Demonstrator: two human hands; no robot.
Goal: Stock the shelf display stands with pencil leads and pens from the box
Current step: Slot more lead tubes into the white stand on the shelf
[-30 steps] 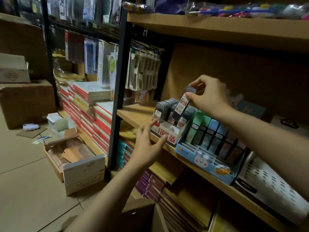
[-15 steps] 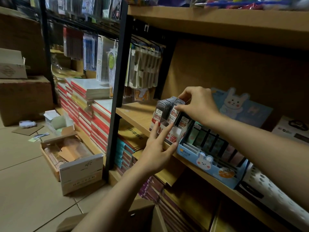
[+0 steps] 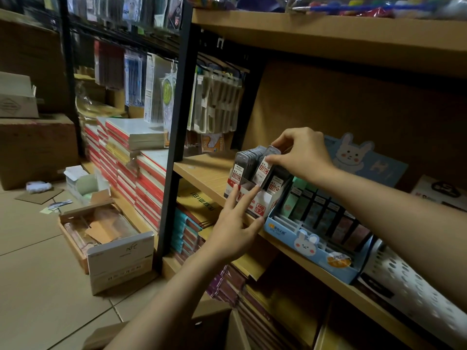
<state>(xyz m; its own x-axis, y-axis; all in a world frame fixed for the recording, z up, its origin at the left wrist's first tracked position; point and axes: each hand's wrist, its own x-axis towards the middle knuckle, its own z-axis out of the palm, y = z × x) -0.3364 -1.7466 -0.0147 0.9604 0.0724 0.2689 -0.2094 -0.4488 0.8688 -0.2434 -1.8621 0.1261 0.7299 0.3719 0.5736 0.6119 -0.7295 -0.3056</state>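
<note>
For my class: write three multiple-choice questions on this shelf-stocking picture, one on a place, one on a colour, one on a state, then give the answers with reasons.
1. Where does the white lead display stand sit?
A. on the floor
B. on the wooden shelf, left of the bunny box
C. on the top shelf

2. What colour is the bunny box?
A. light blue
B. red
C. black

3. What is the right hand doing?
A. hanging idle
B. resting flat on the shelf
C. pinching a lead case at its top

Answers:
1 B: the stand is on the shelf board, beside the bunny box.
2 A: its front panel is pale blue.
3 C: fingers and thumb close on the case's top, while the left hand touches the stand's front with straight fingers.
</note>
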